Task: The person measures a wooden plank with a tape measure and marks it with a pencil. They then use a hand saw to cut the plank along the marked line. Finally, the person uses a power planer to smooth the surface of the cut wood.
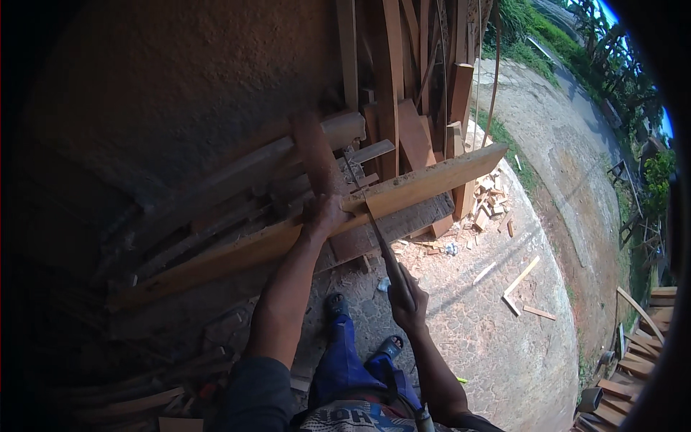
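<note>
A long yellowish wooden plank (435, 180) slants across the middle, rising to the right, over a rough wooden bench (417, 219). My left hand (327, 214) is closed on the plank near its middle, thumb toward the saw; its fingers are partly hidden. In my right hand (408, 299), nearer my body, is the handle of a handsaw (383, 239). The saw blade crosses the plank just right of my left hand, its far end showing beyond the plank. Whether its teeth have cut into the wood is too small to tell.
Tall boards (390, 79) lean behind the bench. Scraps and shavings (489, 205) litter the ground at right, with thin strips (522, 284) nearer me. Stacked timber (633, 367) lies at far right, loose wood (137, 403) at lower left. A blurred brown shape (314, 147) stands beyond my left hand.
</note>
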Motion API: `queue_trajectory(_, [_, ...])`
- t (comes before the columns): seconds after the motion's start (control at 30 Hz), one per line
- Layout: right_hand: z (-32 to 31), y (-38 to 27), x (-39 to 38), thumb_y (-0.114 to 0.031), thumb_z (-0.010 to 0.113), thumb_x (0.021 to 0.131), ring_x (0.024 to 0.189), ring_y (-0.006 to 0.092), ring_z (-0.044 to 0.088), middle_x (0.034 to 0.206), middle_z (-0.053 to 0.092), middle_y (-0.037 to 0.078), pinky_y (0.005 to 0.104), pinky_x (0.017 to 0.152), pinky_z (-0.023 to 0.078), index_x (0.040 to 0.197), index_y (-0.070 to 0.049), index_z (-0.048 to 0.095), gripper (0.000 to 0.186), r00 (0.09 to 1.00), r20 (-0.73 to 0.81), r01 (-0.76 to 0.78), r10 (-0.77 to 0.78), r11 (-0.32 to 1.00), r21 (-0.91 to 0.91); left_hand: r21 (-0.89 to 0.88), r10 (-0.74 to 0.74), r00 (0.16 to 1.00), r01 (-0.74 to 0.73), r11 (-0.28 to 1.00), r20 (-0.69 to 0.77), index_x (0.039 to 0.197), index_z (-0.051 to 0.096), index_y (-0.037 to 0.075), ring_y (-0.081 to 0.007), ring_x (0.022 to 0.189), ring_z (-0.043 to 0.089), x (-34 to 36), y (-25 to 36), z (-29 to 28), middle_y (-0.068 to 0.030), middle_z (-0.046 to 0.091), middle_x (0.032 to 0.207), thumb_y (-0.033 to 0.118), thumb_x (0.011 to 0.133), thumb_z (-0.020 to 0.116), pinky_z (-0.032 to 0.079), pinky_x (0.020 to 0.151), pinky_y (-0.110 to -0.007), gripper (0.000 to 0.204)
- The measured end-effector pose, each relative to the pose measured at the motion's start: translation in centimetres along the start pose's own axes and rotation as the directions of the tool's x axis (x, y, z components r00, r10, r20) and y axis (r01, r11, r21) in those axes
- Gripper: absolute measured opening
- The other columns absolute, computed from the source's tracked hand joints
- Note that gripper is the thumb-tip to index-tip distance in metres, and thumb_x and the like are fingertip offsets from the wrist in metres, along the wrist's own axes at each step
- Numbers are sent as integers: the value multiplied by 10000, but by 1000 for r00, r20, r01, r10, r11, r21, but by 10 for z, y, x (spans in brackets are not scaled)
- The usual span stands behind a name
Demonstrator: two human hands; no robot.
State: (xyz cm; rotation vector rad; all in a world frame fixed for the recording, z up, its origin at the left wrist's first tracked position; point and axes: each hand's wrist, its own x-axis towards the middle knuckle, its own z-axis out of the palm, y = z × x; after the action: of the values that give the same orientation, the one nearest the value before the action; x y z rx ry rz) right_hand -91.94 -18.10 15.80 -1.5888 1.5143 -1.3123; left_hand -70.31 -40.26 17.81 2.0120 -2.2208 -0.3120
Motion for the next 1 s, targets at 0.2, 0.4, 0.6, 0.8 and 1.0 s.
queue_trajectory(0.2, [17, 12, 16, -71, 692, 861, 1037, 361, 710, 1206, 690, 203, 378, 830, 567, 1415, -82, 546, 573, 997, 60, 39, -40, 999, 16, -63, -36, 998, 39, 997, 45, 1024, 782, 119, -379, 941, 725, 6, -9, -9, -192, 749, 978, 503, 701, 850, 569, 834, -485, 506])
queue_trajectory(0.4, [-68, -29, -118, -44, 628, 880, 989, 287, 742, 1209, 695, 225, 368, 801, 584, 1392, -8, 562, 518, 990, 140, -5, 27, 988, -157, -6, -29, 999, 29, 1000, 24, 1022, 782, 122, -375, 952, 723, 2, -19, -11, -190, 749, 982, 495, 698, 857, 566, 833, -485, 501])
queue_trajectory(0.6, [40, 16, 75, -103, 695, 863, 908, 379, 719, 1123, 695, 218, 408, 758, 569, 1425, -87, 534, 585, 999, 31, 15, -15, 1000, 5, -49, -16, 999, 17, 999, 36, 1033, 775, 117, -378, 968, 718, -1, 13, -10, -198, 745, 991, 497, 692, 859, 558, 851, -493, 517])
queue_trajectory(0.8, [-67, -12, -117, -60, 673, 865, 946, 317, 746, 1221, 688, 230, 375, 753, 585, 1405, -20, 555, 554, 989, 139, -39, 56, 992, -123, -95, -33, 996, 41, 995, 80, 1045, 771, 117, -396, 984, 707, 6, -21, -5, -201, 740, 1011, 493, 688, 862, 550, 871, -496, 527])
queue_trajectory(1.0, [-27, 1, -53, -57, 668, 862, 920, 298, 749, 1146, 711, 218, 342, 722, 567, 1395, -23, 566, 545, 994, 87, -58, 69, 991, -122, -54, -6, 1000, 7, 999, 29, 1033, 770, 115, -392, 995, 705, 0, -5, 1, -192, 741, 1020, 494, 696, 861, 547, 881, -497, 516])
